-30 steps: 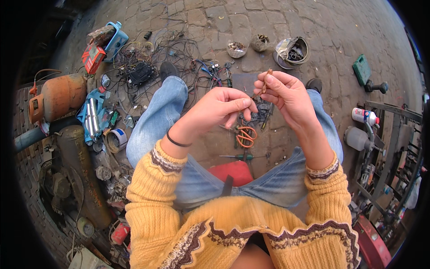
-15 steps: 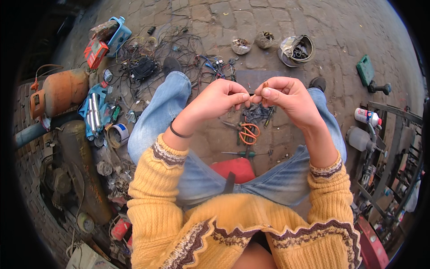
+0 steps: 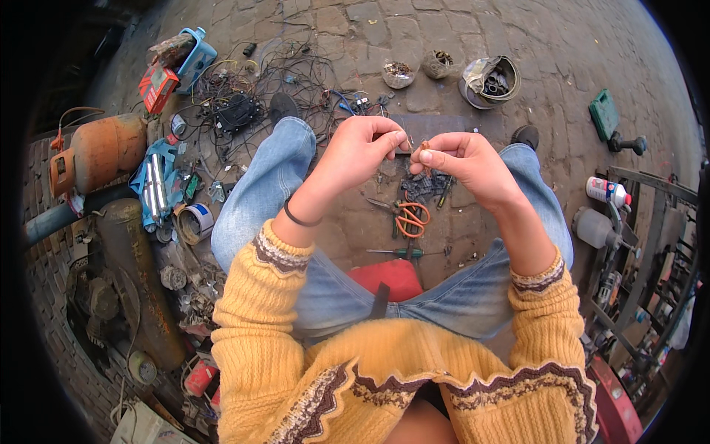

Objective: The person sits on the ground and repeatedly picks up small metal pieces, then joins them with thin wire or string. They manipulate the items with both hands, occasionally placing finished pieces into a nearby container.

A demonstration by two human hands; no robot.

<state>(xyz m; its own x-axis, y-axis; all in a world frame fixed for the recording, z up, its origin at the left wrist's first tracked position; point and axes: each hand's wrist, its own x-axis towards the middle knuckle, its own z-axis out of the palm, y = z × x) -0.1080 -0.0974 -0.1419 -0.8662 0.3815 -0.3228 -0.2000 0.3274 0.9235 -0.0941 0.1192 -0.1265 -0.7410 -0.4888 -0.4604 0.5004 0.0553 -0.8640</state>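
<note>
Between my knees, both hands are raised over the ground with the fingertips a little apart. My left hand point(image 3: 367, 150) is closed in a pinch, with a thin wire-like strand point(image 3: 410, 140) at its fingertips. My right hand point(image 3: 462, 161) pinches a small copper-coloured bundle that looks like copper wire point(image 3: 425, 147); the fingers cover much of it. Below them on the ground lie orange-handled scissors point(image 3: 411, 220), a dark crumpled cloth point(image 3: 427, 186) and a green-handled screwdriver point(image 3: 407, 252).
A tangle of cables point(image 3: 296, 70) spreads ahead on the left. Beyond my hands stand a tub of small metal bits point(image 3: 399, 74) and a bucket point(image 3: 473, 98). An orange gas cylinder point(image 3: 118, 148) lies left; a metal rack point(image 3: 643, 259) stands right. A red object point(image 3: 384, 280) is between my thighs.
My hands have drawn slightly apart, opening a gap between the fingertips. The right hand has lowered a little and the left has tilted upward.
</note>
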